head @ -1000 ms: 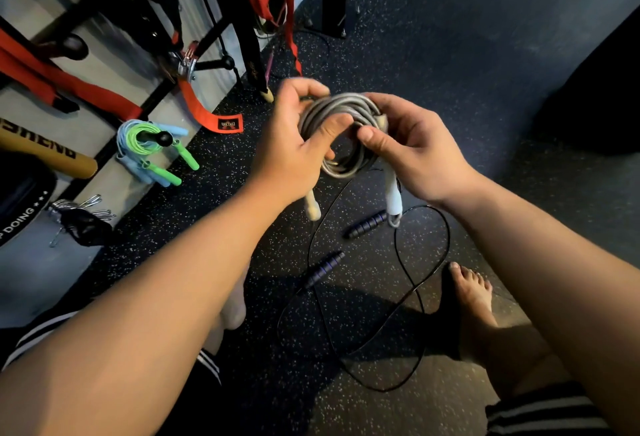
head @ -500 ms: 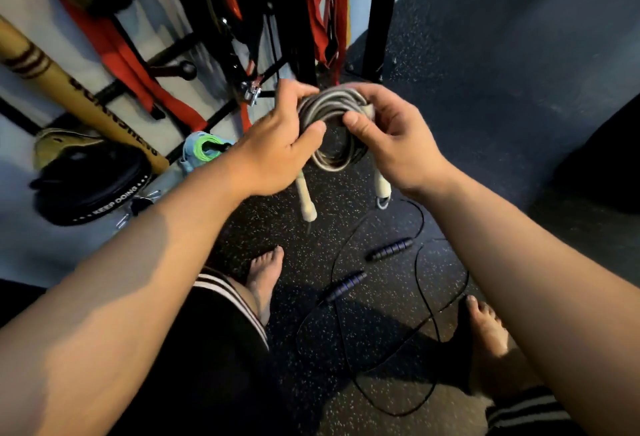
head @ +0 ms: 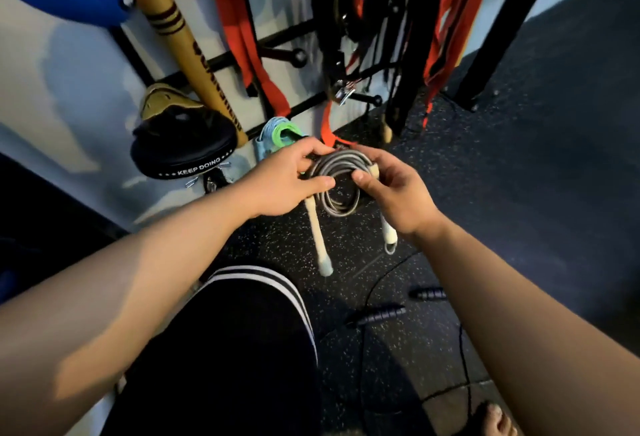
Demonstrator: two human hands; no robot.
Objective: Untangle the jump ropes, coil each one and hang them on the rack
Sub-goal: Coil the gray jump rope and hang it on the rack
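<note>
We grip the coiled grey jump rope (head: 337, 172) with left hand (head: 280, 182) and right hand (head: 394, 193), fingers (head: 318, 182) curled round its loops, near the rack (head: 298, 55); pale handles (head: 317, 231) dangle. A black jump rope (head: 381, 316) lies on the floor (head: 519, 193).

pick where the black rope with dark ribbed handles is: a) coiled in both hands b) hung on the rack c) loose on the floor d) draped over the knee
c: the black rope lies uncoiled on the floor, while the left hand and right hand grip the grey rope coil.
</note>
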